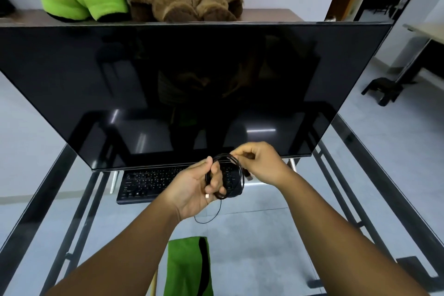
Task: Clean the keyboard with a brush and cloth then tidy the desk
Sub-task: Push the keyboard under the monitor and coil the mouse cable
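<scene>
While thin black cable (225, 176) is coiled above keyboard (153, 184), loop is gripped in left hand (199, 190); cable end pinched by right hand (258, 164). Tidying stage judged underway. Green cloth (189, 267) lies nearer viewer than keyboard; brush not seen.

The big dark monitor (192, 84) leans over the back of the glass desk (276, 235) and overhangs the far edge of the keyboard (153, 184), so reaching there means going in low under its bottom edge. Both hands, left (199, 190) and right (259, 163), hover above the keyboard's right half with a coiled cable (228, 178), blocking it. The near glass is open, save a green cloth (189, 267) at the front edge. The desk's left and right sides are bare.
</scene>
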`<action>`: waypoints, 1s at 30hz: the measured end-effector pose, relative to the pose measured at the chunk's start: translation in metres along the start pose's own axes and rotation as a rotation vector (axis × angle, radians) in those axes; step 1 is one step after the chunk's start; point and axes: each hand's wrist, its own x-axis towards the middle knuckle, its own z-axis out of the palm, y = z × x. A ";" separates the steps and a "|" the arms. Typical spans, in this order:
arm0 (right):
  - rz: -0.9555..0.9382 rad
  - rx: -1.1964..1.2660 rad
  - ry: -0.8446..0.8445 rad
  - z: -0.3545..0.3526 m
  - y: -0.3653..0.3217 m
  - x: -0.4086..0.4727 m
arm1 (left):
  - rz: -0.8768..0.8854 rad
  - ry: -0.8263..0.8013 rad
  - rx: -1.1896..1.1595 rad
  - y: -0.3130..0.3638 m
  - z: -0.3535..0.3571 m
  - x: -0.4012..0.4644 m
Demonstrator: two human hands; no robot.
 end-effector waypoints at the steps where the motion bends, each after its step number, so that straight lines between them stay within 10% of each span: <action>1: -0.004 -0.023 0.004 0.000 0.002 0.000 | 0.016 0.016 0.029 0.001 -0.001 0.001; 19: 0.202 0.534 -0.125 -0.007 0.005 -0.002 | 0.051 0.265 0.213 -0.005 0.007 0.024; 30: 0.367 0.698 0.134 -0.016 0.036 -0.010 | -0.012 0.265 0.469 -0.019 -0.005 0.041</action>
